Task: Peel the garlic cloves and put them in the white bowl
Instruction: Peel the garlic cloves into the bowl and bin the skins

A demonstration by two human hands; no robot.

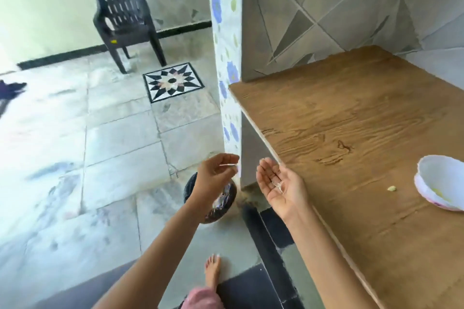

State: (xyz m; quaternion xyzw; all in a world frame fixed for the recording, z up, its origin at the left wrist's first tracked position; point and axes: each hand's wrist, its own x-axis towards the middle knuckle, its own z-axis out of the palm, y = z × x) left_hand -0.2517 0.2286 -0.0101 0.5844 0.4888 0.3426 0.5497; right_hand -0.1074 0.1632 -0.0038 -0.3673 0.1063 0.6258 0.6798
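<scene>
- Hands, two. The left hand (216,174) is off the counter, past its front edge and above the bin; thumb and fingertips are closed together on one thin, papery peel strip (229,165), whitish and near-translucent.
- The right hand (280,183) is held palm up at the counter's front edge, fingers straight and gripping nothing. A few flimsy peel scraps (279,186) lie loose on the palm.
- White bowl (431,170), one: round, smooth, with a purplish pattern at the lower rim. It stands on the counter well back from the front edge and is cut off by the frame. A pale yellow patch shows inside; cannot tell what it is.
- Garlic piece (391,188), one: small, pale yellow-green, rounded, on bare wood just beside the bowl, not touching it.
- Counter (351,120), one: flat, brown, bold wood grain.
- Bin (190,185), one: round, dark, glossy black liner, on the floor by the counter's base.
- Chair (125,20), one: dark moulded plastic, slatted back, by the far wall.
- Star-pattern floor tile (173,81), one.
</scene>
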